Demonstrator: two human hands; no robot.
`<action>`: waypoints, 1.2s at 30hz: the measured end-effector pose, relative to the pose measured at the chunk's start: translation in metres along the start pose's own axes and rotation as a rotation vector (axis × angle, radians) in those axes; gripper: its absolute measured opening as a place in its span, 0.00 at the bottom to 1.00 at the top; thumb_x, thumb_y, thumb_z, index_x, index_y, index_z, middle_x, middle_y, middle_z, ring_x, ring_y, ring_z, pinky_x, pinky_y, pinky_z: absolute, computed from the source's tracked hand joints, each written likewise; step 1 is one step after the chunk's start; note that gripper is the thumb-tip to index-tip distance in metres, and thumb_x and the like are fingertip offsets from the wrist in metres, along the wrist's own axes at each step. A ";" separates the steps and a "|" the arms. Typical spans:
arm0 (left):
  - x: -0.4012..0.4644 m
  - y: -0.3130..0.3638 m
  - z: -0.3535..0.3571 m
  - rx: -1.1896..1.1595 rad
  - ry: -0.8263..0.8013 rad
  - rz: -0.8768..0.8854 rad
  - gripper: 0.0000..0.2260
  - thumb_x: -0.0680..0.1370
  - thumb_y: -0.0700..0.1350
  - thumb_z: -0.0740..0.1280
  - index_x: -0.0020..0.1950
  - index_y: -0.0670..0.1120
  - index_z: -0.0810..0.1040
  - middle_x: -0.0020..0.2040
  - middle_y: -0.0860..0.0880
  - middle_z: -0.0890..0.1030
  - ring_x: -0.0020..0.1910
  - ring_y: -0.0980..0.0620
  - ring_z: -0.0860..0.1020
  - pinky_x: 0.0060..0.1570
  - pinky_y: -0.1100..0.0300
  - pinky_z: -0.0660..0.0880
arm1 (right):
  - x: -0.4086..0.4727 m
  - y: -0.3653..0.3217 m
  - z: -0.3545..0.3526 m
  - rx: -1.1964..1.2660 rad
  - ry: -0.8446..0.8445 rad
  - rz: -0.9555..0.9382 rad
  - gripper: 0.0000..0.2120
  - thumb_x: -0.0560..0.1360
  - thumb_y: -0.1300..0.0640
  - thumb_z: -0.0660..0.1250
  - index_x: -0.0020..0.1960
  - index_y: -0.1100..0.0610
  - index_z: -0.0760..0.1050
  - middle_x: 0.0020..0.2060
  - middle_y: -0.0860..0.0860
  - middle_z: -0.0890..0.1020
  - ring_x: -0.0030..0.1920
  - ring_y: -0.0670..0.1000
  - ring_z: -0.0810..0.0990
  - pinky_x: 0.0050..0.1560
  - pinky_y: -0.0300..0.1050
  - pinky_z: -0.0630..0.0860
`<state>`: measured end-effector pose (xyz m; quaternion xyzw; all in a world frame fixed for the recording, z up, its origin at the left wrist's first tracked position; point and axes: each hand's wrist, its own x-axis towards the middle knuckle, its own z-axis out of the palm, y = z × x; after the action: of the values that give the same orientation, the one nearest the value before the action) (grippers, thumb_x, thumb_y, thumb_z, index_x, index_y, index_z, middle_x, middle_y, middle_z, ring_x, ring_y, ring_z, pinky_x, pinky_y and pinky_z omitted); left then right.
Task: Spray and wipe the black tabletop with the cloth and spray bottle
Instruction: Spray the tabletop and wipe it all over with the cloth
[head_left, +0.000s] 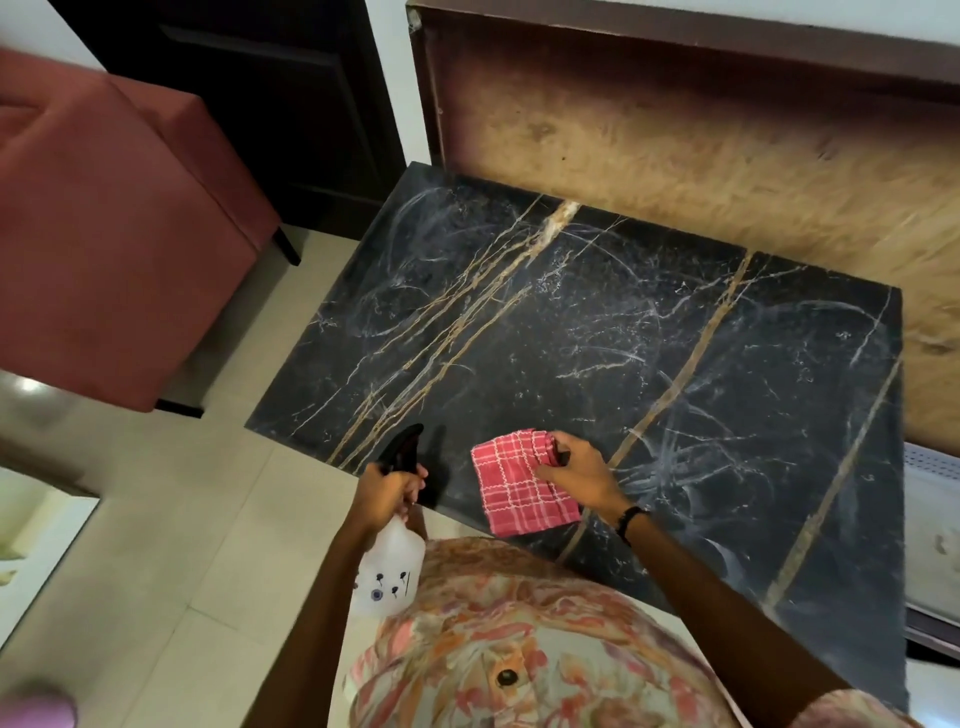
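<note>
Left hand (388, 487) covers the neck and trigger of the spray bottle (385, 569); only the black nozzle tip and the translucent body show. Bottle's print is too small to read.

Right hand (576, 470) hides the right edge of the red checked cloth (519, 483); a dark thing between its fingers can't be identified.

The person's patterned shirt (519, 639) and right forearm block the near edge of the black tabletop (597, 332) at lower centre.

Red chair (114, 218) is cut off by the left frame edge. Pale thing at right edge (932, 525) is cropped, unclear. Blurred pinkish blob at lower left corner (36, 709), unidentifiable.
</note>
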<state>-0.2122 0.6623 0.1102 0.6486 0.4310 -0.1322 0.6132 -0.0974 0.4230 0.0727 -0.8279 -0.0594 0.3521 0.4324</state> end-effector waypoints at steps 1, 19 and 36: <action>0.003 0.001 -0.012 -0.023 -0.001 0.011 0.09 0.71 0.30 0.59 0.42 0.36 0.77 0.32 0.41 0.73 0.20 0.53 0.65 0.21 0.65 0.64 | 0.000 -0.007 0.001 0.006 -0.019 -0.023 0.17 0.72 0.57 0.73 0.60 0.54 0.76 0.53 0.51 0.83 0.52 0.49 0.81 0.58 0.50 0.77; 0.064 0.026 -0.230 -0.192 0.189 0.216 0.19 0.71 0.27 0.59 0.39 0.51 0.78 0.36 0.38 0.73 0.21 0.54 0.65 0.24 0.61 0.62 | 0.082 -0.151 0.236 -0.876 -0.105 -0.776 0.23 0.69 0.48 0.70 0.61 0.56 0.76 0.60 0.54 0.79 0.60 0.57 0.78 0.58 0.56 0.77; 0.089 0.028 -0.250 -0.142 0.068 0.158 0.29 0.69 0.26 0.59 0.34 0.61 0.82 0.38 0.38 0.74 0.26 0.49 0.64 0.25 0.61 0.62 | 0.153 -0.156 0.230 -1.101 -0.116 -0.724 0.27 0.79 0.36 0.44 0.75 0.45 0.59 0.75 0.49 0.62 0.76 0.57 0.55 0.72 0.68 0.51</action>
<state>-0.2284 0.9287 0.1206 0.6394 0.4074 -0.0305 0.6514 -0.0970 0.7360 0.0225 -0.8355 -0.5285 0.1469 0.0331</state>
